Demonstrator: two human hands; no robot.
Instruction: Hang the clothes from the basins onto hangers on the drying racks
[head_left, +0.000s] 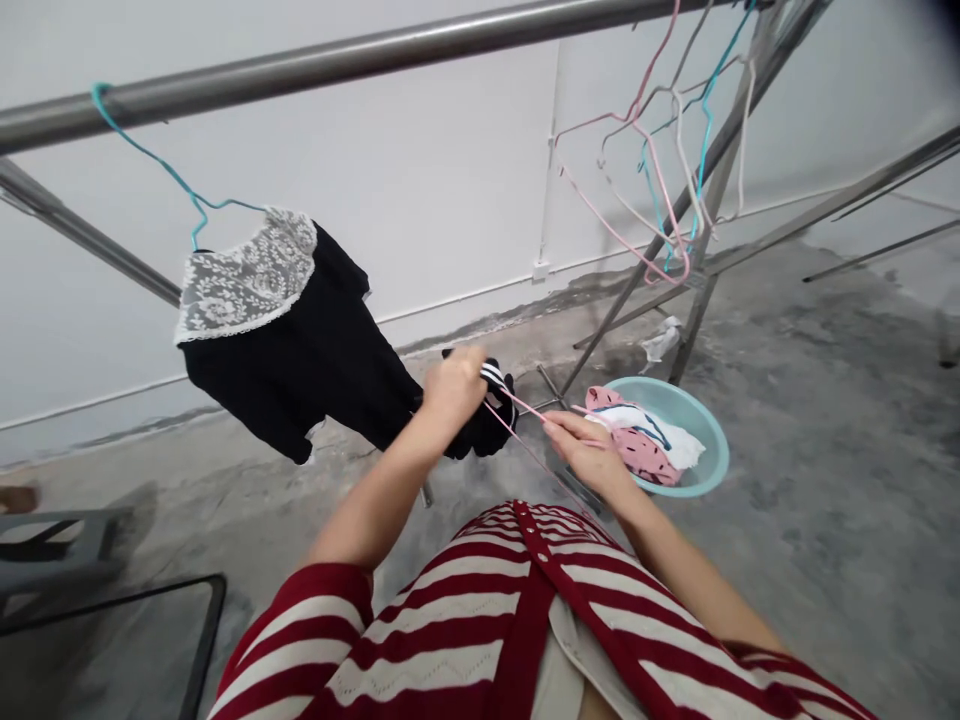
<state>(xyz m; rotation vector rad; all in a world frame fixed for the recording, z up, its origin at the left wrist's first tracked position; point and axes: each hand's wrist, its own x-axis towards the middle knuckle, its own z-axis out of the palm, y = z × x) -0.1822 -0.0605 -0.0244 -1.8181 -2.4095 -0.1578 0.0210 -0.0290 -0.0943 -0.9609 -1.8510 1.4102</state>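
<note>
My left hand (455, 385) is closed on a black garment with white stripes (491, 430), which hangs bunched below my fingers. In my right hand (585, 452) is a pink wire hanger (526, 405), pinched between thumb and fingers. The hanger's thin wires reach across to the black garment; how far they run inside it is hidden by the cloth and my left hand. To the left, a black top with a white lace collar (300, 340) hangs from a blue hanger (154, 158), its lower part running behind my left forearm.
A metal rail (360, 55) crosses above, with several hangers (660, 180) bunched at its right end. Below them, a light blue basin (721, 455) holds pink and white clothes (649, 455). A grey stool (67, 545) and a black frame (214, 620) stand at lower left.
</note>
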